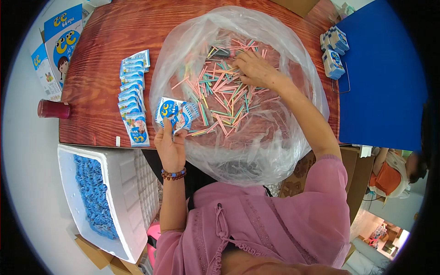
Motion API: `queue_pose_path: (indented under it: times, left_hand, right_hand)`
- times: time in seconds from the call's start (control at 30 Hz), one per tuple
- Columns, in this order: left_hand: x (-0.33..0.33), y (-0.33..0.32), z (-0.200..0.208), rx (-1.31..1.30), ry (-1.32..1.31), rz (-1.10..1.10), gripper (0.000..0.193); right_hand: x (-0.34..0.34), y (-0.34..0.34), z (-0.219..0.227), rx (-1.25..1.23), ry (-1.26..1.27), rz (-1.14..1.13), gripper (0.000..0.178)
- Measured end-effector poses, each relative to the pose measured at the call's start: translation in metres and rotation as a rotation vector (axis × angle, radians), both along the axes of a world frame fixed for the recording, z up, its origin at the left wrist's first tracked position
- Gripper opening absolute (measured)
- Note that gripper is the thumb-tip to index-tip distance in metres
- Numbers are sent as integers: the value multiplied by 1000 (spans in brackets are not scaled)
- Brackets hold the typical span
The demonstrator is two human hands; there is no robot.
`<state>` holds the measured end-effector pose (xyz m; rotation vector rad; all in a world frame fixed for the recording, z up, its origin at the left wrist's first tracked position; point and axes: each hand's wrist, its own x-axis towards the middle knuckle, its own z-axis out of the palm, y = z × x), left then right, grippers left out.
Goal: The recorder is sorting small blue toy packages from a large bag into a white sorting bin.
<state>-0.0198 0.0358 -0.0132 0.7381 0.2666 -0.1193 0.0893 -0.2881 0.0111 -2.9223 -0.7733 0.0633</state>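
Observation:
My left hand (170, 143) is closed on several small blue-and-white packets (176, 112), fanned out over the near left edge of a clear plastic bag (243, 158). The bag lies spread open on the table. Inside it is a loose heap of thin pink, yellow and green sticks (224, 94). At the far side of the heap, my right hand (253, 68) reaches down with its fingers bent among the sticks. Its fingertips are partly hidden, so whether they grip any is unclear. A dark object (222, 52) lies beside that hand.
An overlapping row of similar packets (134, 98) lies left of the bag on the wooden table (98, 78). A foam box (130, 197) of blue packets stands below left. A red cup (54, 109) sits at the left edge; small packs (333, 64) stand by a blue board (385, 82).

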Motion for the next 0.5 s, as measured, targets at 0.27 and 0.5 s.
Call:
queue_pose_path:
  times: [0.27, 0.5]
  left_hand:
    - [0, -2, -2, 39, -3, 3, 18]
    - [-1, 0, 0, 53, 2, -12, 18]
  right_hand:
    - [-1, 1, -21, 0, -286, 60, 24]
    - [2, 5, 1, 10, 10, -53, 22]
